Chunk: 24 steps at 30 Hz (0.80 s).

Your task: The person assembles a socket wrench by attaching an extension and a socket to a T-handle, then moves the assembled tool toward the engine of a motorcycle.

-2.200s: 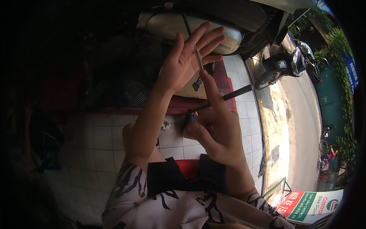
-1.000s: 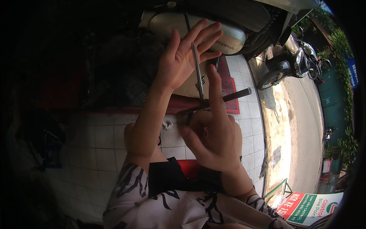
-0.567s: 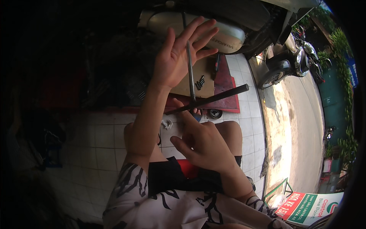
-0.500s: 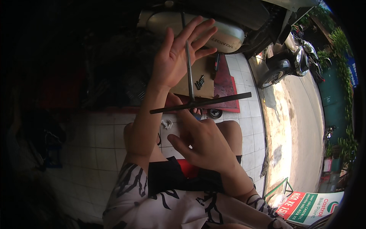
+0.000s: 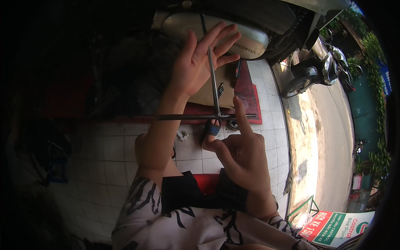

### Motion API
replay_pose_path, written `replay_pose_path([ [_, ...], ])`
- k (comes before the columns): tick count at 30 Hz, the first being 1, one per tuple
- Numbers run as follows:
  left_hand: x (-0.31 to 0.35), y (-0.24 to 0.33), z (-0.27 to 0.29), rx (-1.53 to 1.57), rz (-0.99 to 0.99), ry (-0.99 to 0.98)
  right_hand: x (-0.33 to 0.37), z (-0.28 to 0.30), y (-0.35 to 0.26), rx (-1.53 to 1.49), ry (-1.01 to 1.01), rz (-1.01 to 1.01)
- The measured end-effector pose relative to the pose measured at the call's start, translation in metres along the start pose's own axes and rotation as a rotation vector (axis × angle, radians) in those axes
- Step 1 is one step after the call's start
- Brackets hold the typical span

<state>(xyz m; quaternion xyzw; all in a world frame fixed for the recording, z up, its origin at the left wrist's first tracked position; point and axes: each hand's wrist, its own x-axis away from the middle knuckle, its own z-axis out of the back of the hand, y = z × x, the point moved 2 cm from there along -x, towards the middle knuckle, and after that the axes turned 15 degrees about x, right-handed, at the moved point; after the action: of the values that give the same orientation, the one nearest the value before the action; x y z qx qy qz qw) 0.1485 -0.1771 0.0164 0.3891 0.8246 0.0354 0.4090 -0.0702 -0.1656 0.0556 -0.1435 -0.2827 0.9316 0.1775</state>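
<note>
A T-handle wrench [image 5: 214, 89] stands with its thin shaft running up toward the machine and its dark crossbar [image 5: 183, 117] lying level. My left hand [image 5: 199, 64] is open with fingers spread, and the shaft rests against its fingers. My right hand [image 5: 239, 150] sits below the crossbar. Its thumb and curled fingers pinch the wrench's blue-wrapped end [image 5: 212, 129], and its index finger points up against the crossbar. The wrench's far tip is hidden in the dark under a cream motorcycle body [image 5: 246, 35].
A red mat [image 5: 250, 98] with a sheet of cardboard [image 5: 204, 96] lies under the machine on a white tiled floor [image 5: 108, 154]. A small round part [image 5: 232, 124] and a white scrap [image 5: 182, 134] lie on the tiles. Another motorcycle [image 5: 316, 66] is parked by the sunlit road at right.
The crossbar has turned from slanted to level. My right hand has shifted lower and its index finger now rests on the bar. My left hand has stayed open against the shaft.
</note>
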Motion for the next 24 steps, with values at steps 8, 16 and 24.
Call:
replay_pose_path([
  [8, -0.001, 0.004, 0.000, 0.000, -0.016, 0.001, -0.005, -0.013, -0.004, 0.117, -0.253, 0.068],
  [16, -0.002, 0.005, 0.000, 0.050, -0.023, -0.021, -0.016, -0.008, -0.023, -0.004, -0.186, 0.258],
  [24, -0.001, -0.003, 0.003, 0.036, 0.005, 0.005, -0.017, 0.006, -0.006, -0.055, -0.024, 0.075],
])
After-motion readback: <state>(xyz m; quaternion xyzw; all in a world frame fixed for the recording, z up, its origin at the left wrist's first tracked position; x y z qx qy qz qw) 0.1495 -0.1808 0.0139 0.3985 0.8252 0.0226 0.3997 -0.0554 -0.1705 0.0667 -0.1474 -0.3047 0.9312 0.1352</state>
